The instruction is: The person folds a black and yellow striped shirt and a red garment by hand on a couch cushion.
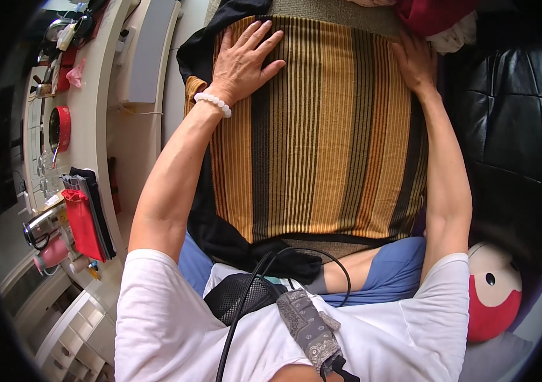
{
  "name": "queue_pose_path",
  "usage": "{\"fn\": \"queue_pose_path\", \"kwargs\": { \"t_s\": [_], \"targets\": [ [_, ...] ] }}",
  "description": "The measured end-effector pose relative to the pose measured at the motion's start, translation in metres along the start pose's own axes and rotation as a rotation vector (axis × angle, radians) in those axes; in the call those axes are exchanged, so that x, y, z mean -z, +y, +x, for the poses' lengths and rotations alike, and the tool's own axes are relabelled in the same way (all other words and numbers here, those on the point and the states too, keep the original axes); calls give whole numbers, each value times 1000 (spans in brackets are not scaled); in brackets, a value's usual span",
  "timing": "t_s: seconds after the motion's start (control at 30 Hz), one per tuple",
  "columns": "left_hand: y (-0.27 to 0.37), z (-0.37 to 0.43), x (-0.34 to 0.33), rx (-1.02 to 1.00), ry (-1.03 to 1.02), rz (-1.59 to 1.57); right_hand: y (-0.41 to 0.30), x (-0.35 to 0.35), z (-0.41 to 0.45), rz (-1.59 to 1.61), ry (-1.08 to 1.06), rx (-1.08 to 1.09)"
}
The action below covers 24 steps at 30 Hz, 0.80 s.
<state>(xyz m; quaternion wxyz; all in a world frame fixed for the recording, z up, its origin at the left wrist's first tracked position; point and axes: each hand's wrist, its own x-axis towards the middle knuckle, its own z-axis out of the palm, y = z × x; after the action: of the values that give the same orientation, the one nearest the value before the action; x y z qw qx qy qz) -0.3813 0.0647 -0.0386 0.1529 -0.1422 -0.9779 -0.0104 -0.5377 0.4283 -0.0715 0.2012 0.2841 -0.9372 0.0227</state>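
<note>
A striped knit garment (328,129) in mustard, black and orange lies spread flat before me, with black sleeve-like fabric (223,234) along its left side and lower left corner. My left hand (247,59), a white bead bracelet (212,102) at its wrist, rests palm down on the garment's upper left part, fingers spread. At the upper right edge my right hand (416,64) lies flat on the fabric. Its fingertips reach close to a dark red cloth (435,16) and are partly in shadow. Neither hand pinches the fabric.
Beneath the garment is a grey-beige textured surface (299,10). A black padded leather seat (514,119) stands to the right, with a red and cream plush toy (495,291) nearby. On the left, a white counter (87,95) carries a red pan (61,129) and folded cloths (84,219). A black cable (240,305) crosses my lap.
</note>
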Motion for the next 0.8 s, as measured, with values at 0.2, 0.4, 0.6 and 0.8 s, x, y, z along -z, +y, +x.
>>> {"fn": "queue_pose_path", "kwargs": {
  "t_s": [0.2, 0.4, 0.6, 0.8],
  "targets": [
    [6, 7, -5, 81, -101, 103, -10, 10, -5, -20, -18, -179],
    [5, 0, -1, 131, -161, 124, -168, 58, -37, 193, -222, 46],
    [26, -6, 2, 269, -222, 73, -84, 58, -48, 59, -327, -295],
    [56, -51, 26, 210, -256, 0, -53, 75, -107, -16, -262, -311]
  ]
}}
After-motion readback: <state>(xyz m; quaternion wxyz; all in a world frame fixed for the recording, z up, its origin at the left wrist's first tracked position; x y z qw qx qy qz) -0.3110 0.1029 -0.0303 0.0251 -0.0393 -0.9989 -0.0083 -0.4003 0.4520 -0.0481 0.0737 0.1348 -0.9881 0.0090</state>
